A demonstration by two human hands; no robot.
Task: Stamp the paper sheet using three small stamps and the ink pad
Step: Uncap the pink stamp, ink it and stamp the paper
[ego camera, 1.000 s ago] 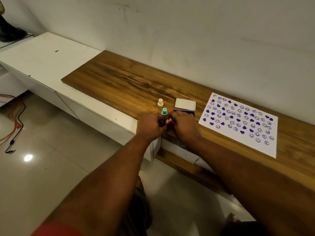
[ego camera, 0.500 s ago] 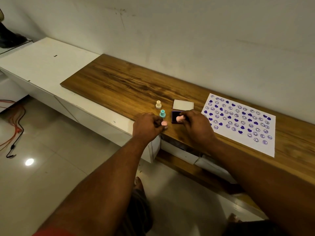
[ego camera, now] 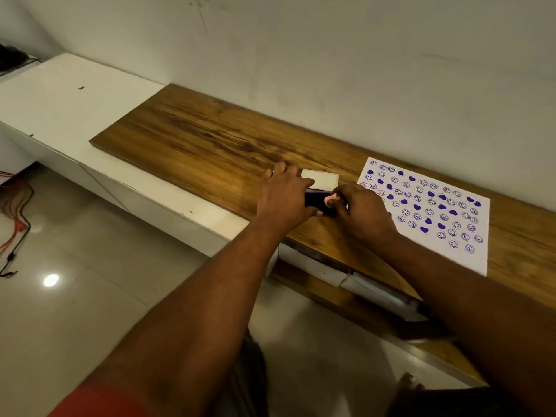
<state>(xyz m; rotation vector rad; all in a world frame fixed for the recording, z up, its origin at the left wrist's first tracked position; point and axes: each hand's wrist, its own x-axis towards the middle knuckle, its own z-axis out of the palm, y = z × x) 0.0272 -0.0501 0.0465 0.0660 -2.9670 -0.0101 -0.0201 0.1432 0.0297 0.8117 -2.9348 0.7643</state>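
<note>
The dark purple ink pad point(ego camera: 315, 199) lies open on the wooden shelf point(ego camera: 195, 139). My left hand point(ego camera: 284, 200) grips its left end, thumb at the near edge and fingers over the far edge. My right hand point(ego camera: 362, 213) pinches a small pink stamp point(ego camera: 329, 201) and holds it down on the pad. The pad's white lid point(ego camera: 321, 179) lies just behind. The white paper sheet point(ego camera: 427, 206), covered with several purple hearts and smiley prints, is to the right. The beige and teal stamps are hidden behind my left hand.
The shelf runs along a white wall. A white counter point(ego camera: 60, 97) adjoins its left end. Below the shelf's front edge are white boxes point(ego camera: 316, 266). Orange and black cables point(ego camera: 15, 218) lie on the tiled floor at the left.
My left hand moved right from beside the teal stamp and took hold of the ink pad, now covering both standing stamps. My right hand keeps the pink stamp on the pad.
</note>
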